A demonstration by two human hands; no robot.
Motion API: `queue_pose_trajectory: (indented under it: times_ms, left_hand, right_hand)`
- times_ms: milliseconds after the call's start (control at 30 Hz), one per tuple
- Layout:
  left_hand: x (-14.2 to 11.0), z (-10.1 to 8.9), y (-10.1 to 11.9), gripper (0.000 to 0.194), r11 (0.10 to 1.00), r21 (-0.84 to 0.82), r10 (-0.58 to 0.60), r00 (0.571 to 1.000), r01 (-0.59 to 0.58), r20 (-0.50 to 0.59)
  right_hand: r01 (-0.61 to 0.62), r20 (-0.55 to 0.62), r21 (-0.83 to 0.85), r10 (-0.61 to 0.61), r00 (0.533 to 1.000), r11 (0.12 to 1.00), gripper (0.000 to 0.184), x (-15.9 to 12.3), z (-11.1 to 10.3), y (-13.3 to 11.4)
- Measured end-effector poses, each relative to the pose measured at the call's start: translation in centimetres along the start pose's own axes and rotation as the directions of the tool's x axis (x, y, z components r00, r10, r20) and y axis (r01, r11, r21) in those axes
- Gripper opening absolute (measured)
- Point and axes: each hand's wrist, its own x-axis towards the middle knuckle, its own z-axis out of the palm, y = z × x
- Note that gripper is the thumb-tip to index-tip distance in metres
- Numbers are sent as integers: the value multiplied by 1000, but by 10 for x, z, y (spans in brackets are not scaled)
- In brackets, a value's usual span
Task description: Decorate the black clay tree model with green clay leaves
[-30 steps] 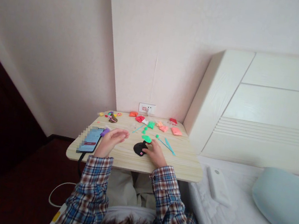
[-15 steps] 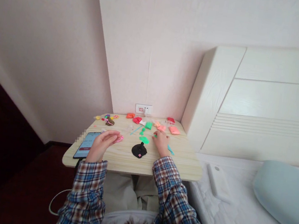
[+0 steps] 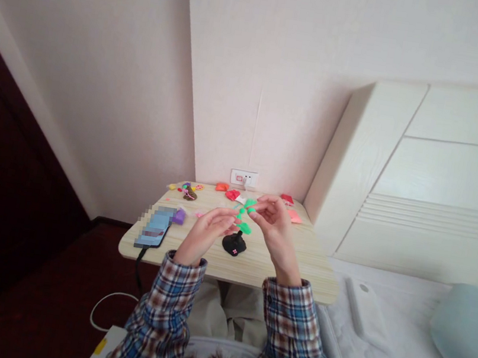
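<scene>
My right hand (image 3: pixel 275 226) is raised over the table, thumb and fingers pinching a small green lump of clay (image 3: pixel 251 210). Facing it, my left hand (image 3: pixel 212 230) has its fingers drawn together close to the green pieces; what they hold, if anything, I cannot make out. Below and between both hands stands a black clay shape (image 3: pixel 234 244) with a round base, a short stem and a pink flower on it. Just behind that lies a flat green piece (image 3: pixel 244 228). A green packet (image 3: pixel 250 203) is partly hidden behind my right fingers.
On the pale wooden table (image 3: pixel 208 264), a phone (image 3: pixel 155 227) and a purple packet (image 3: pixel 179 216) lie at left. A brown clay piece (image 3: pixel 190 194) sits at back left. Red packets (image 3: pixel 232 195) and an orange packet (image 3: pixel 222 187) line the back edge. A bed stands at right.
My left hand has let go of the pink piece and moved right. My right hand has lifted off the table with a green lump. The view has shifted, showing the purple packet.
</scene>
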Motion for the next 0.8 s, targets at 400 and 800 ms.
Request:
queue_pose_trajectory:
  times_ms: [400,800]
  left_hand:
    - [-3,7,4,36,995,-99,3,997,-10,-73]
    - [3,-23,-3,34,997,-59,40,964,-58,-265]
  right_hand:
    - [-8,196,-19,11,981,1000,28,-16,17,-34]
    - [-210,78,-362,254,964,908,20,-15,-48,22]
